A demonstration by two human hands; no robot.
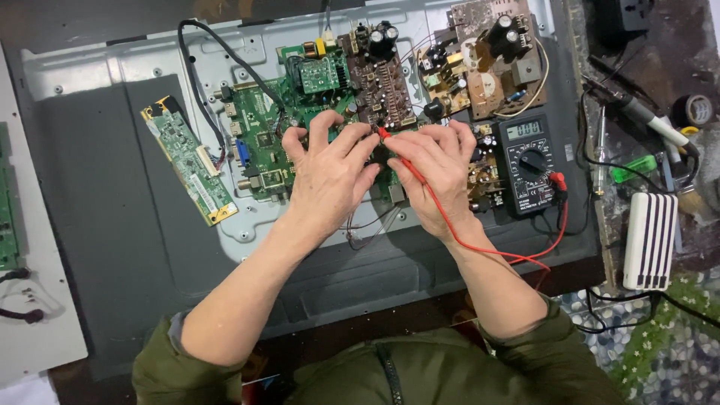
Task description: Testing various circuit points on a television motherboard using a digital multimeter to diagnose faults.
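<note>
Metal back panel (112, 75) of a flat screen lies face down, its circuit boards exposed for reach. Green main board (262, 139) sits at centre, a brown board (379, 82) behind it. Black multimeter (532, 161) rests just right, display facing the person. Both forearms angle inward, wrists low. Right hand (439, 176) pinches the red probe (390, 142), tip down on the green board. Left hand (330, 172) lies on that board, fingers curled together; what they grip is hidden.

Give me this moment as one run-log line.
left hand: on green circuit board | right hand: holds red probe to board | multimeter: right of hands
</note>
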